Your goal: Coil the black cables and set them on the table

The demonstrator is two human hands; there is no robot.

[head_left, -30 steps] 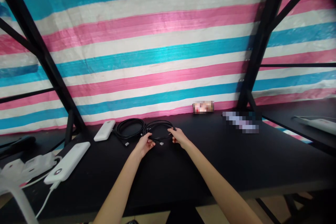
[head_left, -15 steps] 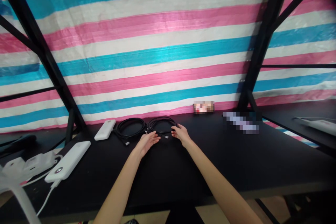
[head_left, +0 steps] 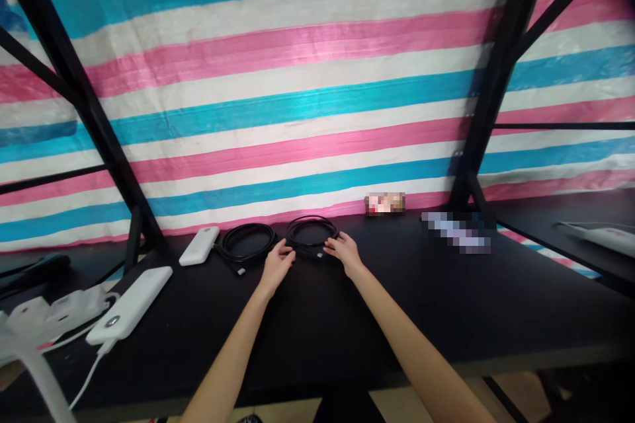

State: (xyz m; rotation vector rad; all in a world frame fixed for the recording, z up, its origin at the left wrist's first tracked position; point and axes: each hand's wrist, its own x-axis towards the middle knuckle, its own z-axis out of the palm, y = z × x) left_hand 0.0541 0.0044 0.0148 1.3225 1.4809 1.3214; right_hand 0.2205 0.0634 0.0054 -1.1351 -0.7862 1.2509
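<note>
I find my left hand (head_left: 276,267) and right hand (head_left: 344,255) loosely open, flanking the smaller cable coil (head_left: 303,244); it has shifted rightward on the table (head_left: 317,324), apart from the larger coil (head_left: 238,256), apparently laid separately.

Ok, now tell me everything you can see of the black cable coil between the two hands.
The black cable coil is slim, smooth-looking cable wound in several loops, forming a rough ring with an open middle. A pale plug shows at its near side. It lies on the black table, close to the striped sheet. The right hand has its fingers at the coil's right edge; the left hand is by its left. Whether either touches it is unclear.
</note>
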